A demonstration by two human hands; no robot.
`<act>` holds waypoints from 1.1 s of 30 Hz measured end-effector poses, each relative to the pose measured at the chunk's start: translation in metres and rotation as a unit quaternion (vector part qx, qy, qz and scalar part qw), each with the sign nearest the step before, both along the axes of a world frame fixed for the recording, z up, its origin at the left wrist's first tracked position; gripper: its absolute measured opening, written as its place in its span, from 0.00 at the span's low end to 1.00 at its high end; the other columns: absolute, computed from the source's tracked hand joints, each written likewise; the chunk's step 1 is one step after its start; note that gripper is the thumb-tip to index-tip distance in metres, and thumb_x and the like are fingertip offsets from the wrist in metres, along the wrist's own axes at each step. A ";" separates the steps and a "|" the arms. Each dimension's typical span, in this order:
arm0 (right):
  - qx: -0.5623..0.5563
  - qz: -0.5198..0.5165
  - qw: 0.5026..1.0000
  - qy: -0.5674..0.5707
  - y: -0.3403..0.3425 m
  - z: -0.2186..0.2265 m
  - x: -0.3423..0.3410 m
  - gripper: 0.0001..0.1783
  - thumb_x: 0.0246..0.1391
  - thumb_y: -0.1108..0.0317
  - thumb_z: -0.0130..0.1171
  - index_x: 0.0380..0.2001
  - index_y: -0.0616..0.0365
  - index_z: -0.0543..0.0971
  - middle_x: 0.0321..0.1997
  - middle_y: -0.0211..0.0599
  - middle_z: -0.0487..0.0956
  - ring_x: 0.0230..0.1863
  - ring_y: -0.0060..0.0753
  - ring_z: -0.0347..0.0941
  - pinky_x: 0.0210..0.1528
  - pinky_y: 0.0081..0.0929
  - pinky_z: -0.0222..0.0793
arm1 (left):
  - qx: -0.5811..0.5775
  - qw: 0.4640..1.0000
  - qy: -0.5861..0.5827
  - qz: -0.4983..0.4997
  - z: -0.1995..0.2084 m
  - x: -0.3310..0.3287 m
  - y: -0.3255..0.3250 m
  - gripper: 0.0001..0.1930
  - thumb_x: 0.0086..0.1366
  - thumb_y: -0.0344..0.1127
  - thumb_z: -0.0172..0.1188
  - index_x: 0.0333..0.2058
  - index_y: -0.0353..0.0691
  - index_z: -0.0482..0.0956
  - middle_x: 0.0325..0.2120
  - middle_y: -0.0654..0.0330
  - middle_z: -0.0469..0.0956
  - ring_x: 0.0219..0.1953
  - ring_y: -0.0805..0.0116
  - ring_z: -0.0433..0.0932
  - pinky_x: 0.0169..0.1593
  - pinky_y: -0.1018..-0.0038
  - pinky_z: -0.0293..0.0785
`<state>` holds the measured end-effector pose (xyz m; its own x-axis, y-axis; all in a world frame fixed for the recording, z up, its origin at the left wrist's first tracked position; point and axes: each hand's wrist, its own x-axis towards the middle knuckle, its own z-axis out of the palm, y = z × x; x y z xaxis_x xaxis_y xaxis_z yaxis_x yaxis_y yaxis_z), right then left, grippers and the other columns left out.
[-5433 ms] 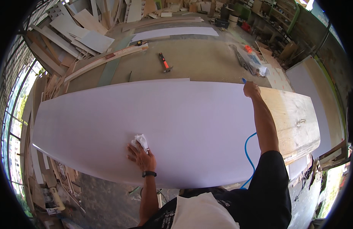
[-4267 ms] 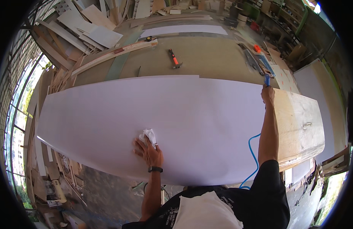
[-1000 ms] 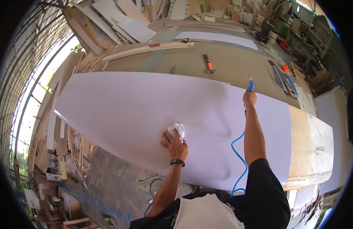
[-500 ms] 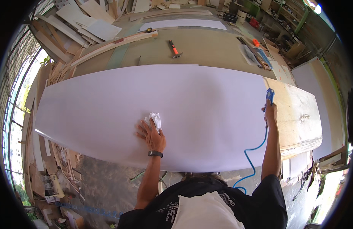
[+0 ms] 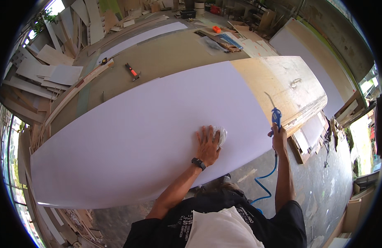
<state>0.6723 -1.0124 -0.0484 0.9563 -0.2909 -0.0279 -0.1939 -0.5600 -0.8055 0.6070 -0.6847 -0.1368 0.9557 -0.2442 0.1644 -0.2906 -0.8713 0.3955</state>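
My left hand (image 5: pixel 208 149), wearing a black wristband, lies on a large smooth white sheet (image 5: pixel 129 136). Its fingers are spread, and a crumpled white cloth (image 5: pixel 221 136) is pinned under the thumb side of the palm. My right hand (image 5: pixel 278 137) is wrapped round a blue air blow gun (image 5: pixel 276 117) with a thin metal nozzle pointing away from me. A blue coiled hose (image 5: pixel 263 186) runs from its grip down towards my body. The gun is held over the sheet's right edge, near bare plywood (image 5: pixel 292 89).
Behind the sheet, a brown work surface holds a hammer (image 5: pixel 132 72), a tape measure (image 5: pixel 104 61) and a handsaw (image 5: pixel 231 48). Offcut boards (image 5: pixel 54 74) lean at the far left. Another partly white panel (image 5: pixel 300 62) stands at the right. Grey concrete floor (image 5: pixel 323 182) lies below.
My view has turned to the right. My left hand has slid rightward over the sheet with the cloth, closer to the plywood end. The blow gun stays in my right hand.
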 end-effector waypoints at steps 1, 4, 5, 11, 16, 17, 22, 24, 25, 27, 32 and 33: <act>0.011 -0.071 0.997 0.024 -0.007 0.006 -0.012 0.26 0.67 0.48 0.54 0.36 0.65 0.79 0.23 0.38 0.81 0.19 0.26 0.71 0.21 0.28 0.63 | -0.004 1.000 0.002 -0.009 -0.001 -0.006 -0.010 0.39 0.65 0.42 0.63 0.70 0.35 0.60 0.73 0.35 0.45 0.75 0.29 0.39 0.71 0.29 0.35; -0.021 0.068 0.996 0.053 -0.055 -0.018 -0.068 0.26 0.68 0.48 0.52 0.35 0.64 0.78 0.21 0.37 0.80 0.17 0.25 0.69 0.21 0.29 0.62 | -0.006 0.999 0.006 -0.053 -0.004 -0.010 -0.040 0.39 0.65 0.43 0.63 0.70 0.34 0.60 0.74 0.35 0.44 0.76 0.31 0.39 0.71 0.28 0.34; -0.046 0.129 0.989 0.058 -0.064 -0.019 -0.082 0.25 0.68 0.47 0.52 0.34 0.63 0.78 0.21 0.36 0.79 0.14 0.24 0.66 0.18 0.29 0.59 | -0.001 0.998 0.008 -0.060 -0.004 -0.009 -0.047 0.39 0.65 0.43 0.62 0.70 0.33 0.59 0.74 0.35 0.44 0.76 0.31 0.39 0.71 0.28 0.34; -0.050 -0.078 0.996 0.014 -0.139 -0.018 -0.121 0.22 0.69 0.53 0.51 0.37 0.65 0.79 0.24 0.40 0.80 0.23 0.30 0.73 0.29 0.33 0.66 | 0.043 0.987 -0.024 -0.151 -0.002 0.043 -0.132 0.37 0.68 0.45 0.59 0.70 0.32 0.61 0.74 0.38 0.45 0.76 0.33 0.40 0.72 0.31 0.37; -0.051 -0.103 0.993 0.034 -0.154 0.004 -0.094 0.18 0.68 0.58 0.53 0.41 0.65 0.79 0.24 0.44 0.81 0.26 0.39 0.78 0.33 0.37 0.71 | 0.035 0.972 -0.048 -0.226 -0.014 0.127 -0.239 0.35 0.70 0.46 0.56 0.70 0.34 0.61 0.74 0.39 0.49 0.76 0.35 0.43 0.74 0.35 0.35; -0.040 -0.167 0.985 0.022 -0.171 0.000 -0.081 0.17 0.68 0.59 0.53 0.41 0.65 0.79 0.25 0.45 0.81 0.26 0.40 0.79 0.33 0.37 0.72 | 0.031 0.975 -0.035 -0.216 -0.016 0.145 -0.264 0.35 0.70 0.46 0.55 0.70 0.34 0.60 0.74 0.39 0.49 0.76 0.34 0.43 0.74 0.34 0.35; -0.057 -0.029 0.998 0.011 -0.266 -0.032 -0.042 0.13 0.66 0.65 0.55 0.43 0.66 0.78 0.26 0.47 0.82 0.28 0.42 0.81 0.35 0.41 0.73 | 0.030 0.991 -0.060 -0.118 -0.026 0.263 -0.377 0.35 0.67 0.43 0.60 0.69 0.38 0.62 0.71 0.40 0.57 0.74 0.33 0.48 0.74 0.37 0.40; -0.007 -0.102 0.995 -0.010 -0.325 -0.036 -0.010 0.13 0.66 0.65 0.55 0.43 0.65 0.78 0.26 0.47 0.82 0.28 0.42 0.81 0.35 0.40 0.73 | -0.053 0.986 -0.136 -0.078 -0.032 0.331 -0.404 0.27 0.65 0.34 0.61 0.61 0.36 0.69 0.64 0.40 0.67 0.68 0.36 0.60 0.69 0.44 0.57; -0.006 -0.145 0.989 -0.016 -0.361 -0.039 0.006 0.13 0.66 0.64 0.55 0.43 0.64 0.78 0.26 0.46 0.82 0.28 0.41 0.82 0.35 0.41 0.73 | -0.114 0.977 -0.166 -0.064 -0.032 0.367 -0.411 0.22 0.64 0.29 0.61 0.56 0.35 0.72 0.60 0.40 0.72 0.64 0.37 0.68 0.64 0.48 0.68; 0.006 -0.203 0.979 0.026 -0.409 -0.034 0.034 0.14 0.67 0.62 0.56 0.42 0.64 0.78 0.25 0.51 0.81 0.28 0.50 0.81 0.34 0.44 0.72 | -0.217 0.961 -0.128 0.112 -0.004 0.425 -0.432 0.14 0.65 0.25 0.57 0.49 0.31 0.73 0.44 0.38 0.80 0.45 0.36 0.79 0.46 0.51 0.76; -0.058 -0.090 0.992 0.067 -0.462 -0.004 0.057 0.15 0.67 0.60 0.57 0.40 0.65 0.75 0.28 0.62 0.78 0.31 0.67 0.77 0.36 0.52 0.69 | -0.197 0.932 -0.156 0.262 -0.013 0.534 -0.456 0.22 0.76 0.44 0.48 0.60 0.36 0.72 0.61 0.42 0.73 0.62 0.40 0.70 0.60 0.43 0.70; -0.045 -0.141 0.986 0.072 -0.476 -0.007 0.061 0.15 0.66 0.60 0.57 0.40 0.64 0.75 0.28 0.62 0.79 0.32 0.68 0.77 0.36 0.52 0.69 | -0.117 0.956 -0.140 0.231 -0.016 0.539 -0.477 0.24 0.76 0.47 0.48 0.61 0.37 0.72 0.62 0.44 0.71 0.67 0.42 0.66 0.63 0.40 0.67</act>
